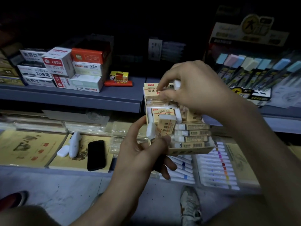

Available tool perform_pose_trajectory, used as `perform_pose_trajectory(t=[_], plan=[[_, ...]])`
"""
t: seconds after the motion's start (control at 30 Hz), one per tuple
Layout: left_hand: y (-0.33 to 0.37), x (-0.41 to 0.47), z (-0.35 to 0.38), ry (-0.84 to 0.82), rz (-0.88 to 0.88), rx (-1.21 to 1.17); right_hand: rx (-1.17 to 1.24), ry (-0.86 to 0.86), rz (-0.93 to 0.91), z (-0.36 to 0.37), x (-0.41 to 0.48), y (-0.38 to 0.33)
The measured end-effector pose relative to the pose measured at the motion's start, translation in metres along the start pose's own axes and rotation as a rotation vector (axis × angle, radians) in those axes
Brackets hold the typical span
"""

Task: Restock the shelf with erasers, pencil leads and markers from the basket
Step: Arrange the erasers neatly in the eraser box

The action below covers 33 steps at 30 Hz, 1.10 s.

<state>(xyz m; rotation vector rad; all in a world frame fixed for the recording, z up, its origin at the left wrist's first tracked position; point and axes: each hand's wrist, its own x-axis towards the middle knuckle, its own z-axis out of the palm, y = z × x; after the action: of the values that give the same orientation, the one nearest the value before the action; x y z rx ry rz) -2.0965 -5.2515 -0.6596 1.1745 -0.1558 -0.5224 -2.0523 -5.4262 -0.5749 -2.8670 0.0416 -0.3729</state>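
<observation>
1. Grip state. My left hand (140, 154) grips the eraser box (187, 150) from below, thumb on its front wall and fingers curled underneath. My right hand (195, 88) pinches an eraser (151, 92) in the top row between thumb and forefinger. The box is in the air, in front of the shelf (73, 95) and above the marker sets (216, 167). The basket is not in view.

2. Hazards.
- The box is tilted and open. A loose eraser (167, 123) stands askew in the middle, unsupported; a further tilt would probably tip it out onto the markers or the floor.
- Pulling on the top row may drag its neighbours out with it.
- Only one hand carries the box. A slackened thumb could drop the whole load.
- Light is poor, so misreading a product label is likely.

3. Legible markings.
- Eraser sleeve: "ERASER"; the prefix is unclear.
- Red-and-white carton (55, 62): "S207", upside down.
- White cartons (91, 67): "0.5".
- Orange carton (88, 56): "deli".
- Pencil lead display (244, 74): print too blurred to read.
</observation>
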Motion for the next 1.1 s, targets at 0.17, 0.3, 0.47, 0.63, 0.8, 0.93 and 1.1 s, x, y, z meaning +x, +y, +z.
perform_pose_trajectory(t=[0.17, 0.3, 0.47, 0.63, 0.8, 0.93, 1.1], plan=[[-0.002, -0.001, -0.001, 0.006, -0.006, 0.01, 0.009, 0.031, 0.299, -0.03, -0.007, 0.009], [-0.001, -0.002, 0.0, 0.003, -0.007, 0.022, -0.053, -0.171, 0.487, -0.028, -0.012, 0.004], [0.0, 0.0, 0.001, 0.019, 0.007, 0.033, -0.085, -0.192, 0.524, -0.028, -0.009, -0.003], [0.0, -0.001, 0.001, 0.021, -0.011, 0.025, 0.039, -0.136, 0.543, -0.036, -0.011, 0.008], [0.002, -0.001, 0.002, 0.02, -0.015, 0.012, 0.172, 0.0, 0.489, -0.04, -0.016, 0.016], [0.0, 0.001, 0.001, 0.018, -0.004, 0.027, 0.214, -0.012, 0.255, -0.04, -0.02, 0.008], [0.0, 0.001, 0.002, 0.022, 0.004, 0.03, 0.342, -0.176, 0.091, -0.03, -0.02, -0.006]])
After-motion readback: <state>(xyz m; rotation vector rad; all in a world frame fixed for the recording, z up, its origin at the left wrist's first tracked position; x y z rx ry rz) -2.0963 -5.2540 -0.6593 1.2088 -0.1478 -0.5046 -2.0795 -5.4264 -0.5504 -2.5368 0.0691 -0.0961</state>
